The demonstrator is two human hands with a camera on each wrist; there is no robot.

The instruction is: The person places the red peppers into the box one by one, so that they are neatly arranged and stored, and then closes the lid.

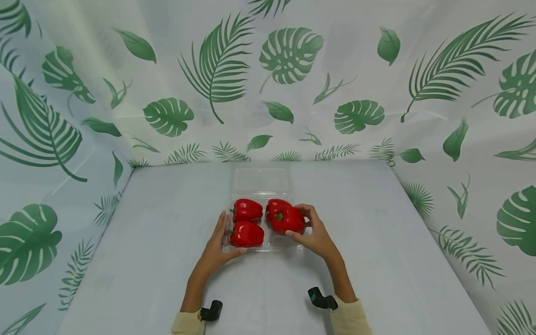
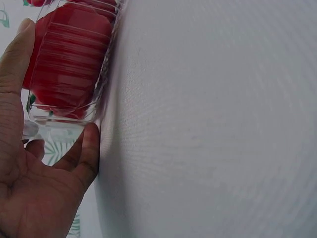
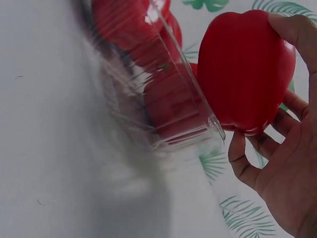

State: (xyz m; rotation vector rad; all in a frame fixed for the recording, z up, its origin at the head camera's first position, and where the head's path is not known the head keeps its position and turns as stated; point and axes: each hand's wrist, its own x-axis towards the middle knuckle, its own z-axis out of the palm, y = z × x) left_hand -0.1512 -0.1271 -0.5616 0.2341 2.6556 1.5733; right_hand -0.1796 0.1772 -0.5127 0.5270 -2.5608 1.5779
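A clear plastic container (image 1: 276, 247) with its lid (image 1: 261, 182) folded back holds three red bell peppers. Two are on the left, a rear one (image 1: 247, 210) and a front one (image 1: 247, 234); the third (image 1: 276, 204) lies rear right, partly hidden. Above the container's right half, my right hand (image 1: 311, 235) holds another red bell pepper (image 1: 289, 220) between thumb and fingers; in the right wrist view that pepper (image 3: 245, 69) shows beside the rim. My left hand (image 1: 215, 253) rests against the container's front left corner, fingers extended along the side, thumb at the front edge.
A pale cloth covers the table (image 1: 159, 279). Behind and on both sides hangs a white curtain (image 1: 301, 102) printed with green leaves. Each wrist carries a black camera mount, a left one (image 1: 212, 311) and a right one (image 1: 321, 298).
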